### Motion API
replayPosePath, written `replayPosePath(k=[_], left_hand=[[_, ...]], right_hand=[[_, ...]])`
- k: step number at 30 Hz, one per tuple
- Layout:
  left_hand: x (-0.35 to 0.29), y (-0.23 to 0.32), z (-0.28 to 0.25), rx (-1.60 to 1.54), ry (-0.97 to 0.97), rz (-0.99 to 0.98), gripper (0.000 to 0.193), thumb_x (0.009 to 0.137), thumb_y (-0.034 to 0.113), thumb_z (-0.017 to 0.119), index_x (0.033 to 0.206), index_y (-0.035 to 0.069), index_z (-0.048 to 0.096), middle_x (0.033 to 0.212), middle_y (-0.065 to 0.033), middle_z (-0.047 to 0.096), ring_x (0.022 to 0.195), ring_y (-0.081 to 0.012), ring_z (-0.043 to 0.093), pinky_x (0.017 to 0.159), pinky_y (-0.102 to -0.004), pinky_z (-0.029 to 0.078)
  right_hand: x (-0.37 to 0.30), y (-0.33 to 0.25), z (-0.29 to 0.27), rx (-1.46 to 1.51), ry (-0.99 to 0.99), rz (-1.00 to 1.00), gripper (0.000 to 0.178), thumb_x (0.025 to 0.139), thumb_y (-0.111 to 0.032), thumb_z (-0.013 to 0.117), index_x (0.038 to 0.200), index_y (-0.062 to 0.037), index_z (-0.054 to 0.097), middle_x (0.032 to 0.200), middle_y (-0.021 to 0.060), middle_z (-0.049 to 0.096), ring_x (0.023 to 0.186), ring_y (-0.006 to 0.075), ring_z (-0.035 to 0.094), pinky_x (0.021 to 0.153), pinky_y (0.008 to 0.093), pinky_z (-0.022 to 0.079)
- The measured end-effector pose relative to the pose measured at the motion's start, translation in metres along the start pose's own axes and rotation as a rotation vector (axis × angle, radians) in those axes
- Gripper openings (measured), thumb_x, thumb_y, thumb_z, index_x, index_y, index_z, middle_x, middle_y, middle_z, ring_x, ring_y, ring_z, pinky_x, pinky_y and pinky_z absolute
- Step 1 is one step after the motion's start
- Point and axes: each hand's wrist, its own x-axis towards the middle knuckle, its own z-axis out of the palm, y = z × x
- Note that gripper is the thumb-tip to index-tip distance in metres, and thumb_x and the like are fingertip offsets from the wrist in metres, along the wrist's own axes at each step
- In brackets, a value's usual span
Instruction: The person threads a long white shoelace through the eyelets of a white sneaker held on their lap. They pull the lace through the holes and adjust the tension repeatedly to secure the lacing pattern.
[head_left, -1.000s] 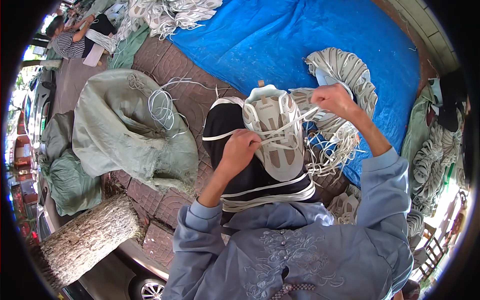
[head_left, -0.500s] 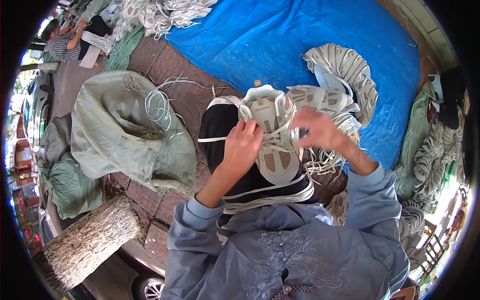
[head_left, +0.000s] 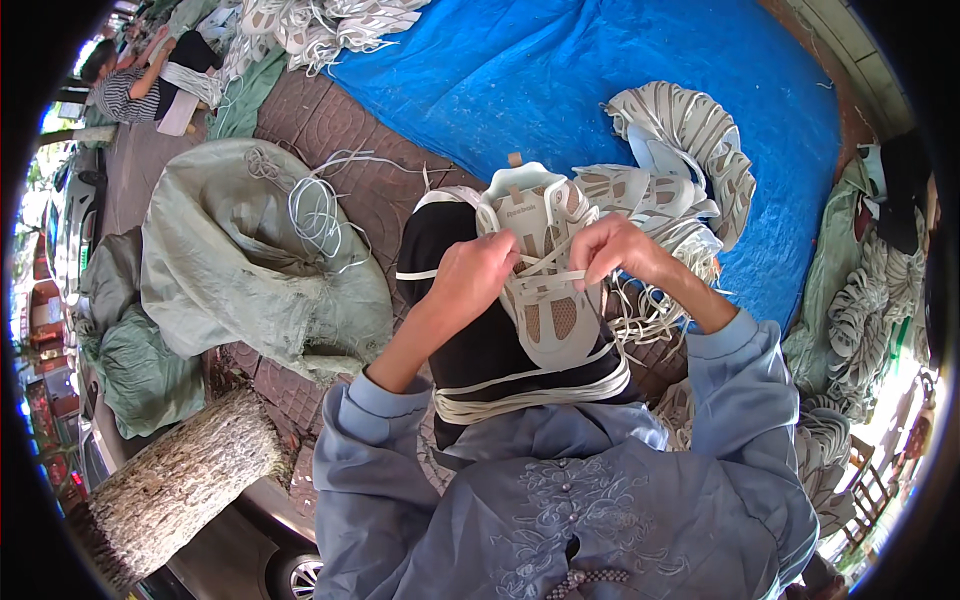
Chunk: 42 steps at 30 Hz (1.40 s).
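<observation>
A beige and white shoe upper (head_left: 557,349) lies across my lap on black cloth, its toe toward me. White shoelace (head_left: 548,281) crosses its eyelet rows in the middle. My right hand (head_left: 622,252) pinches a stretch of this shoelace at the upper's right side, thumb and forefinger together. On the left side, my left hand (head_left: 474,270) is closed at the eyelet edge, with lace running out from its fingertips; the fingers partly hide what they grip. More white laces (head_left: 530,402) are wound round the black cloth below the toe.
A blue tarp (head_left: 560,80) spreads ahead, bearing a curved row of stacked shoe uppers (head_left: 690,140). Loose laces (head_left: 665,285) hang beside my right hand. At left are an open grey-green sack (head_left: 250,290), a tree trunk (head_left: 190,480) and, farther off, a seated person (head_left: 135,90).
My right hand, blurred and spread before, has come down to the upper and now pinches the shoelace. My left hand has shifted slightly left and up along the eyelet edge.
</observation>
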Motion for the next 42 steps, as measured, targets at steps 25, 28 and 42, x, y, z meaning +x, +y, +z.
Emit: replayPosePath(k=[25,28,42], left_hand=[[-0.049,-0.055,-0.062,0.466,0.178,0.111,0.011,0.067,-0.005,0.051,0.073,0.004,0.047,0.068,-0.0115,0.047,0.060,-0.0302,0.054,0.051,-0.0383,0.043],[-0.029,-0.051,-0.075,0.456,0.186,0.081,0.012,0.068,-0.005,0.050,0.073,0.005,0.048,0.068,-0.0122,0.049,0.061,-0.0321,0.054,0.051,-0.0393,0.043],[-0.032,-0.066,-0.118,1.006,0.170,0.141,0.006,0.067,0.005,0.055,0.072,0.007,0.052,0.070,-0.0075,0.048,0.065,-0.0245,0.054,0.052,-0.0335,0.047]], right_hand=[[0.020,0.015,0.046,-0.537,0.363,-0.114,0.016,0.072,-0.009,0.067,0.086,-0.0033,0.062,0.080,0.0013,0.062,0.076,0.0099,0.058,0.068,0.0252,0.046],[0.018,0.004,0.057,-0.524,0.342,-0.098,0.014,0.074,-0.008,0.065,0.086,-0.0016,0.063,0.080,0.0015,0.062,0.076,0.0078,0.056,0.067,0.0240,0.045],[-0.031,0.027,-0.006,-0.427,0.921,0.069,0.052,0.077,-0.016,0.057,0.124,-0.0020,0.041,0.090,0.0117,0.063,0.075,0.0184,0.062,0.062,0.0287,0.048]])
